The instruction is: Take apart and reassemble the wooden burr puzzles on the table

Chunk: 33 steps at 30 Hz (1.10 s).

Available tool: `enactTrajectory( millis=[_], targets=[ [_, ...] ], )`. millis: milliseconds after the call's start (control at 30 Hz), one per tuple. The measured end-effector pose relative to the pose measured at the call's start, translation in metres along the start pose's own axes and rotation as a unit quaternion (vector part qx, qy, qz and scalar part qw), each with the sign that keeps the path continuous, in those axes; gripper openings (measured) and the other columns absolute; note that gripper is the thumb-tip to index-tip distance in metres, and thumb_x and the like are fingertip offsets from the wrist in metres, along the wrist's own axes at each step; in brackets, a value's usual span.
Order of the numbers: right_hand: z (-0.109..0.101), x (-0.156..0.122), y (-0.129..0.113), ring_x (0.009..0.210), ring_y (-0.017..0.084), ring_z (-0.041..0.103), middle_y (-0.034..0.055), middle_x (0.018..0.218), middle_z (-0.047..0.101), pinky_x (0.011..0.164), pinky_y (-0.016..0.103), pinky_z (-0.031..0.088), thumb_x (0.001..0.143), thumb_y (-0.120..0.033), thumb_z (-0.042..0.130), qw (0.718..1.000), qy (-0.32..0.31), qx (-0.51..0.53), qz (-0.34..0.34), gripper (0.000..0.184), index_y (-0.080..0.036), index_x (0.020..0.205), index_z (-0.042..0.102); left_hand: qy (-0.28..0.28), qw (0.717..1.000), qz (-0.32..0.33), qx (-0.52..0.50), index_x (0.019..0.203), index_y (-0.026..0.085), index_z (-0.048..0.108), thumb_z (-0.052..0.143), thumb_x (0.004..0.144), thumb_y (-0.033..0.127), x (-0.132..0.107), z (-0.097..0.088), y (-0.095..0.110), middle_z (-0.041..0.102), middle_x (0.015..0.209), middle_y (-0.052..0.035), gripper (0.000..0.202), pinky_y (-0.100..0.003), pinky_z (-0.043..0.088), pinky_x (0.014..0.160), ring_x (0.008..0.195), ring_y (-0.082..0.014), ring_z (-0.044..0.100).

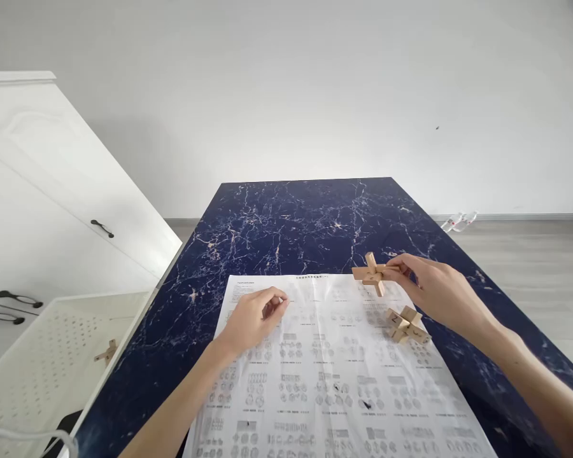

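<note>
Forearms (181, 388) slant inward, the right hand (424, 280) pinching a wooden cross (373, 275), the left hand (258, 315) loosely curled, apparently empty

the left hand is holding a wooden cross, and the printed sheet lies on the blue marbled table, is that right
Not quite: the head view shows the right hand holding the wooden cross, not the left. The printed sheet does lie on the blue marbled table.

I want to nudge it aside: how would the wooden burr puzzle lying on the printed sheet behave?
The wooden burr puzzle probably won't roll freely, given its jutting bars. Bare wood suggests it's stiff. The creased printed sheet beneath might bunch up.
</note>
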State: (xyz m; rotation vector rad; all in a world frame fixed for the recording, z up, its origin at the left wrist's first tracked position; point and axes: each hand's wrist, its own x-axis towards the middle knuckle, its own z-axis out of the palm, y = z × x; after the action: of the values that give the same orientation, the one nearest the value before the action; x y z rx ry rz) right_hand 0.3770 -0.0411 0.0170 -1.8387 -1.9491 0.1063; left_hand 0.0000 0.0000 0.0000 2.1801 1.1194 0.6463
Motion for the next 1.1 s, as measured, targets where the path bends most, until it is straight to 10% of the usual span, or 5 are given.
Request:
enactTrajectory(
  millis=[467, 1100],
  targets=[
    [0.034, -0.028, -0.1, 0.068, 0.017, 0.071, 0.007, 0.094, 0.078, 0.057, 0.028, 0.052, 0.115, -0.038, 0.051, 0.971, 0.026, 0.214, -0.103, 0.025, -0.021, 0.109, 0.069, 0.074, 0.993, 0.071, 0.066, 0.108, 0.021, 0.065, 0.048, 0.114, 0.036, -0.009, 0.006, -0.004, 0.052, 0.06, 0.0086, 0.024, -0.024, 0.037, 0.057, 0.051, -0.0093, 0.044],
    [0.067, -0.051, -0.103, 0.07, 0.016, 0.066, 0.0018, 0.087, 0.069, 0.064, 0.029, 0.055, 0.112, -0.021, 0.057, 0.948, 0.059, 0.279, -0.14, 0.007, -0.022, 0.113, 0.064, 0.05, 0.987, 0.126, 0.089, 0.122, 0.02, 0.061, 0.045, 0.116, 0.039, -0.012, 0.009, 0.008, 0.073, 0.078, 0.0021, 0.026, -0.027, 0.052, 0.066, 0.059, -0.0128, 0.065]
  ],
)
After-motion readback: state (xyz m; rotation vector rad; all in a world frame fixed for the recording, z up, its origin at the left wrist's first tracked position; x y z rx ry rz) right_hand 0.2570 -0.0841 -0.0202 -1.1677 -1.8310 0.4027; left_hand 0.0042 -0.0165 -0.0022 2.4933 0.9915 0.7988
